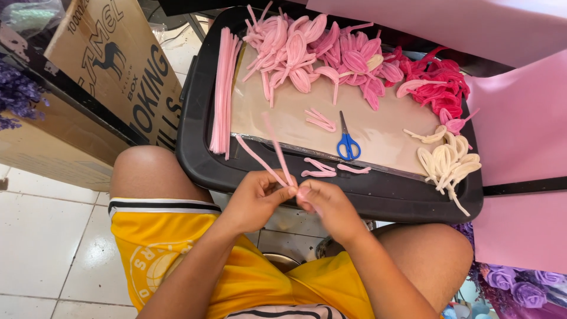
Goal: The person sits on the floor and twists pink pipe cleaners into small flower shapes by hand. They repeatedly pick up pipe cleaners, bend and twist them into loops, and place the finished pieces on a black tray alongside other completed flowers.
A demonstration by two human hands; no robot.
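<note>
Twisting step: left hand (255,198) and right hand (323,201) both pinch thin pale-pink fuzzy pipe cleaners (273,155) together over the black plastic tray (198,127); next move likely needs a firm twist at the crossing.

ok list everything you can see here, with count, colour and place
tray: one, black, beyond the knees
straight pipe cleaners: a bundle, light pink, tray's left side
petal loops: a heap, pink, tray's far edge
red loops: a heap, far right
cream loops: a cluster, near right
scissors: one, blue-handled, tray centre
cardboard box: one, brown, left
held pipe cleaner: pink, between both hands
left hand: pinching it
right hand: pinching it
</note>
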